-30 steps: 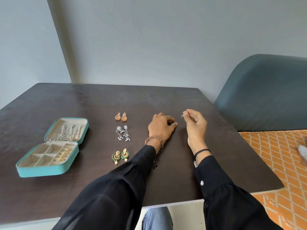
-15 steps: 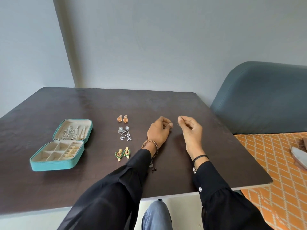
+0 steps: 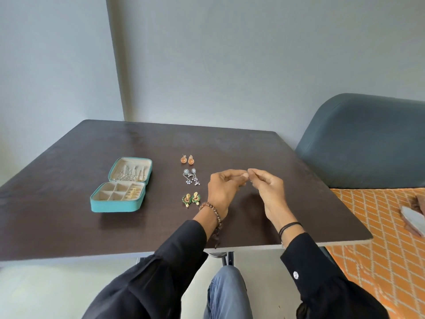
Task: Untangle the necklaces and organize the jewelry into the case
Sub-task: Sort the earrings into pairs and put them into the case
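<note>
A teal jewelry case (image 3: 115, 204) lies open on the left of the dark table (image 3: 115, 231), with silver pieces in its lid and gold pieces in one tray compartment. Right of it lie three earring pairs in a column: orange (image 3: 187, 160), silver (image 3: 192, 177) and green-gold (image 3: 191, 199). My left hand (image 3: 224, 192) and my right hand (image 3: 268, 189) are raised above the table, fingertips meeting. Between them they pinch a very small, thin silver piece (image 3: 248, 174); I cannot make out what it is.
A grey-blue upholstered chair (image 3: 358, 143) stands past the table's right edge, above an orange patterned floor (image 3: 379, 226). Grey walls close in behind the table. My knee in jeans (image 3: 226, 293) shows below the table's front edge.
Both hands rose off the table and drew together until the fingertips touch. The camera tilted, so the table and case now sit lower in view.
</note>
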`<state>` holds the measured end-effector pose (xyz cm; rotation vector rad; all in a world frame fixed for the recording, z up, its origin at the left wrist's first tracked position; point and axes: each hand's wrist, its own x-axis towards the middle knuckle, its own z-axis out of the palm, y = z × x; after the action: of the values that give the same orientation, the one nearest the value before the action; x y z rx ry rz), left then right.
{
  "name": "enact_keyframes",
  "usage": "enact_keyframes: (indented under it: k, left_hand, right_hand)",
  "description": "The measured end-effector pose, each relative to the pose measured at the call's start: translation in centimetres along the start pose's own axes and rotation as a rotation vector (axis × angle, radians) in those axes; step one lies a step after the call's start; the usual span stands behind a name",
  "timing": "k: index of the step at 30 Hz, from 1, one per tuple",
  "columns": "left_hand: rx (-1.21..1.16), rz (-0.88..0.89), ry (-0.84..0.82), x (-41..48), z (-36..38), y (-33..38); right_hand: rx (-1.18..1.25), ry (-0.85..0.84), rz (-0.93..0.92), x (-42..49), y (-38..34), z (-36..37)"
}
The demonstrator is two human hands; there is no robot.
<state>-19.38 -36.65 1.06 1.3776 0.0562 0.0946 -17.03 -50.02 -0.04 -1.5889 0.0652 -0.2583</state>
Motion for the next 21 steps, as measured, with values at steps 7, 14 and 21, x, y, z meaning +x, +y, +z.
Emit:
enact_keyframes:
  k: [7,14,21]
  left_hand:
    - [-0.186,0.013,-0.02,-5.5,-4.1,3.3]
    - [-0.237,-0.069,-0.036,-7.6,-8.0,4.1]
    - [-0.51,-0.298,-0.096,-7.9,-9.9,5.1]
  right_hand:
    - [0.141,-0.108,-0.04,-5.0,-3.8,2.5]
    - [-0.032,-0.183,-0.182,-8.4,-6.1,5.2]
    - [-0.205,-0.357,-0.326,-9.8,-7.7,5.6]
